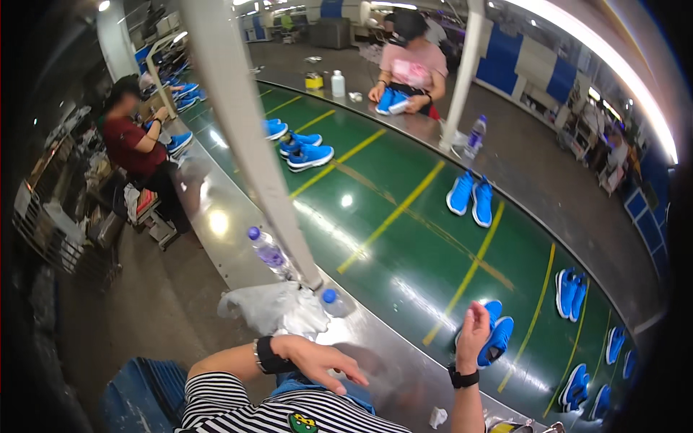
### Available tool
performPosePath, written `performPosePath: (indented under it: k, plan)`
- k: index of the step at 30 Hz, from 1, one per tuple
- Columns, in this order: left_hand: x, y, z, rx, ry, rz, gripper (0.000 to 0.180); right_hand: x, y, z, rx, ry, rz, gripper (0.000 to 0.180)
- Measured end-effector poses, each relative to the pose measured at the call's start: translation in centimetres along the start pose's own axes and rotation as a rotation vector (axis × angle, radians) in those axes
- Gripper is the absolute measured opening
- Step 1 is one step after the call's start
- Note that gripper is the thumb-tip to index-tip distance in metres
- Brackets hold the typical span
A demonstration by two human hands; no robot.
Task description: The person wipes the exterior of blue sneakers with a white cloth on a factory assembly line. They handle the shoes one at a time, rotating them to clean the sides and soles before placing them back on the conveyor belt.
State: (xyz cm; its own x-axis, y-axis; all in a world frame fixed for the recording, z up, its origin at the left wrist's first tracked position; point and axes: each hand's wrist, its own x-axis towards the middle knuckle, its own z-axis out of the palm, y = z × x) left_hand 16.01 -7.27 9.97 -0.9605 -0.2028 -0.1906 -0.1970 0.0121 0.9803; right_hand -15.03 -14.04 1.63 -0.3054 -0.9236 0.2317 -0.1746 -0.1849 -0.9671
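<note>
Left hand (321, 363): pretty loosely open, empty
Right hand (473, 337): half-curled, looks empty, right by blue sneakers (498, 338)
Conveyor belt (375, 206): green, yellow-striped

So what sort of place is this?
Probably a shoe factory: pairs of blue sneakers sit along a green conveyor-like belt, and a co-worker across it is handling more.

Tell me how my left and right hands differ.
The left hand is near the striped shirt; the right hand is over the green belt, by blue shoes. The left hand's fingers point rightward; the right hand's point up the picture. Both look empty, with dark wristbands.
</note>
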Motion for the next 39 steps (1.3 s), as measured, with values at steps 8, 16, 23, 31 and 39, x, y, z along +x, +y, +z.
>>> performPosePath:
  k: [8,16,23,31,39]
  plan:
    - [-20.8,1.8,-10.5,-0.119,0.407,0.271,0.033,-0.2,-17.4,20.1,0.22,-0.406,-0.31,0.053]
    - [-27.1,-10.5,-23.4,0.564,1.078,-0.218,0.045,-1.7,-21.1,29.9,0.061,-0.33,-0.197,0.041]
    - [-25.9,-15.3,-41.2,0.745,1.143,-0.638,0.053,-2.7,-19.5,31.5,0.104,-0.101,-0.275,0.053]
    - [-22.4,-23.0,-54.8,1.052,1.004,-0.948,0.037,-2.4,-21.6,34.0,0.067,-0.079,-0.326,0.05]
    - [-20.5,-27.9,-57.9,1.165,1.153,-0.857,0.035,-1.9,-21.9,36.4,0.092,-0.038,-0.399,0.05]
